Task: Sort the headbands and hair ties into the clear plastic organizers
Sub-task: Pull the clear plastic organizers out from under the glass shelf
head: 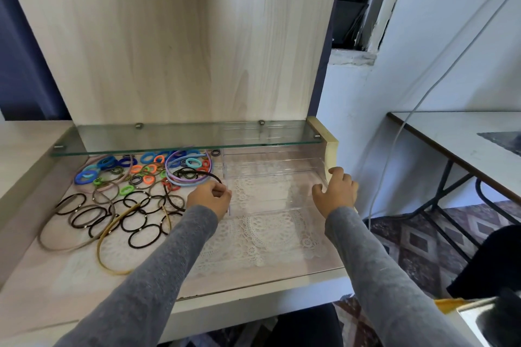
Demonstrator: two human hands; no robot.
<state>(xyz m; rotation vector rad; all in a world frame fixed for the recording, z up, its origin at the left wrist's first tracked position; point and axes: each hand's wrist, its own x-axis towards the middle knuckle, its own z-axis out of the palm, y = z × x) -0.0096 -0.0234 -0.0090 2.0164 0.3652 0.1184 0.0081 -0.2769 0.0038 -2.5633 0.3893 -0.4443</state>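
Note:
A clear plastic organizer [270, 177] with several long compartments stands on the lace mat, at the right under a glass shelf. My right hand [335, 189] grips its right wall, thumb inside. My left hand [210, 197] pinches one end of a dark brown headband [197, 172] beside the organizer's left wall. Left of it lie coloured hair ties [146, 169], black hair ties [141, 214], purple and blue headbands [180, 182], a beige headband [56, 245] and a mustard headband [104, 259].
The glass shelf [180, 138] hangs low over the back of the surface. A wooden panel rises behind it. The lace mat [267, 236] lies in front of the organizer. A white table [465, 144] and a hanging cable [394, 144] stand to the right.

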